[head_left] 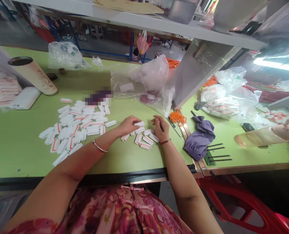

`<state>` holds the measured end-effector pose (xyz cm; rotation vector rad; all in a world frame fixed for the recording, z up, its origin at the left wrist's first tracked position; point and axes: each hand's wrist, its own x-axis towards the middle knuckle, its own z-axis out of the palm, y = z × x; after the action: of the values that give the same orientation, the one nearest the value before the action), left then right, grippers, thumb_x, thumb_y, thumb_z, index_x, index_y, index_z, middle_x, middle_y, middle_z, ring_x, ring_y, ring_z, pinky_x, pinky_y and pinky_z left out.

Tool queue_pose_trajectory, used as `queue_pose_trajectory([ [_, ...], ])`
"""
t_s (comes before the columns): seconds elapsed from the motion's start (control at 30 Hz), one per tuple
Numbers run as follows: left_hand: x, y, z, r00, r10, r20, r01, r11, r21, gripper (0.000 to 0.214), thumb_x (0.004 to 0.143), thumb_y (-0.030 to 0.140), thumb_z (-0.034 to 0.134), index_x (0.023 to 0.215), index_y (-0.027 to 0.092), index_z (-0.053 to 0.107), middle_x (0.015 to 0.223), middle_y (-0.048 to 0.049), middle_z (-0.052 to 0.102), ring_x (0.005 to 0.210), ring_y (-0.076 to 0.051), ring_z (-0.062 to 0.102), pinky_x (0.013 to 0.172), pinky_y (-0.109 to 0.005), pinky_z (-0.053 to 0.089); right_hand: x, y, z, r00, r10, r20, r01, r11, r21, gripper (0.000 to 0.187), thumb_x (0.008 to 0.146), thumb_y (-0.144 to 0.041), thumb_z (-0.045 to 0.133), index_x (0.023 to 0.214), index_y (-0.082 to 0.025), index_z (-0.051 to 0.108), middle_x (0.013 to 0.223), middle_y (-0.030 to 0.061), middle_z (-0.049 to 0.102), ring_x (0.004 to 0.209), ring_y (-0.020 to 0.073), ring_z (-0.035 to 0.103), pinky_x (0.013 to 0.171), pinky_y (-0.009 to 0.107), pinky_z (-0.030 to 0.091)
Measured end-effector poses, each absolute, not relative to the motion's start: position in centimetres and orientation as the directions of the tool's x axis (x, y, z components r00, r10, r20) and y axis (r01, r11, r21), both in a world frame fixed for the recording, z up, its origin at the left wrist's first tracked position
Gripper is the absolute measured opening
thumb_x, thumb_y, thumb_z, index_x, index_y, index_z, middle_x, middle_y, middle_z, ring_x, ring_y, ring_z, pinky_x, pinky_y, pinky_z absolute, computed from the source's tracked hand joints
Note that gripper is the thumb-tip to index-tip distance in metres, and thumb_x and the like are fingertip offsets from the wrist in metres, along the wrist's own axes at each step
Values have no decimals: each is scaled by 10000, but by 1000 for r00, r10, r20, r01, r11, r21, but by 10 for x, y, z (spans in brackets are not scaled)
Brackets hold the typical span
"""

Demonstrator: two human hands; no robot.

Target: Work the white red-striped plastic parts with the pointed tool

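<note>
My left hand (128,126) is closed, its fingertips pinching a small white plastic piece (139,123) just above the green table. My right hand (163,131) is curled around a thin dark tool (161,127); most of it is hidden, so its kind is unclear. Below and between both hands lies a small group of white pieces with orange-red edges (145,146). A larger heap of the same pieces (71,125) spreads to the left of my left hand. Small orange frames (177,117) lie in a cluster right of my right hand.
A tall tumbler (34,76) leans at the left, by a white box (25,98). Clear plastic bags (149,78) lie behind my hands, under a shelf (134,16). A purple sleeve cover (200,136) lies to the right. Someone's hand holds a bottle (263,136) at far right.
</note>
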<state>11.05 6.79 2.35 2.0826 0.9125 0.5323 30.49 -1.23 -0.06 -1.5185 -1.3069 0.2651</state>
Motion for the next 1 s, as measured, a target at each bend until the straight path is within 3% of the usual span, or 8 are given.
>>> queue_pose_trajectory([
  [0.07, 94, 63, 37, 571, 811, 129, 362, -390, 846, 353, 771, 243, 602, 1104, 144, 663, 1059, -75, 633, 950, -180, 610, 911, -326, 491, 299, -19, 6, 297, 780, 550, 669, 241, -703, 285, 955, -301, 384, 1070, -190, 620, 856, 43, 711, 686, 150, 642, 712, 309, 517],
  [0.17, 54, 43, 59, 424, 890, 165, 242, -288, 927, 426, 826, 341, 572, 1212, 162, 598, 1148, -76, 642, 1028, -189, 602, 921, -327, 492, 268, -36, 18, -20, 745, 667, 767, 439, -468, 269, 944, -218, 407, 1122, -200, 608, 929, 66, 716, 848, 184, 658, 805, 347, 513],
  [0.27, 14, 14, 69, 297, 953, 62, 219, -131, 967, 427, 850, 390, 540, 1212, 167, 581, 1123, -70, 655, 949, -176, 624, 811, -294, 519, 223, -52, 25, -464, 680, 568, 665, 691, -284, 314, 945, -199, 429, 1231, -186, 558, 1155, 97, 679, 1112, 202, 598, 949, 381, 477],
  [0.37, -7, -11, 64, 325, 945, -38, 201, -30, 979, 427, 857, 407, 530, 1207, 167, 574, 999, -59, 667, 779, -145, 621, 688, -269, 503, 197, -55, 23, -677, 593, 435, 603, 787, -134, 283, 952, -225, 471, 1211, -190, 580, 1236, 87, 648, 1229, 231, 527, 1027, 425, 427],
  [0.5, -7, -26, 45, 451, 874, -184, 118, 146, 982, 405, 824, 418, 576, 1119, 145, 628, 825, -38, 654, 684, -125, 574, 652, -264, 471, 208, -44, 17, -609, 686, 398, 700, 701, -139, 252, 935, -188, 495, 1157, -185, 615, 1182, 98, 669, 1209, 253, 537, 1024, 452, 419],
  [0.67, 2, -21, 35, 492, 800, -345, -28, 410, 911, 371, 708, 362, 706, 1003, 136, 696, 877, -45, 673, 686, -96, 537, 664, -247, 441, 226, -47, 24, -360, 738, 571, 695, 620, -363, 317, 930, -186, 443, 1214, -213, 582, 1095, 91, 690, 1094, 243, 588, 947, 455, 459],
  [0.8, 5, -17, 32, 524, 777, -348, -57, 440, 896, 416, 614, 245, 768, 1011, 145, 693, 823, -12, 678, 655, -83, 523, 625, -227, 418, 218, -56, 26, -324, 751, 575, 596, 634, -493, 325, 943, -217, 403, 1224, -236, 564, 1022, 84, 681, 963, 223, 621, 843, 415, 525],
  [1.0, 10, -16, 17, 563, 790, -244, -61, 334, 940, 413, 757, 318, 690, 1114, 132, 600, 720, -2, 659, 646, -115, 593, 646, -266, 486, 209, -53, 16, -298, 810, 505, 604, 570, -558, 265, 926, -224, 500, 1174, -248, 590, 1012, 79, 660, 939, 204, 629, 821, 378, 552],
])
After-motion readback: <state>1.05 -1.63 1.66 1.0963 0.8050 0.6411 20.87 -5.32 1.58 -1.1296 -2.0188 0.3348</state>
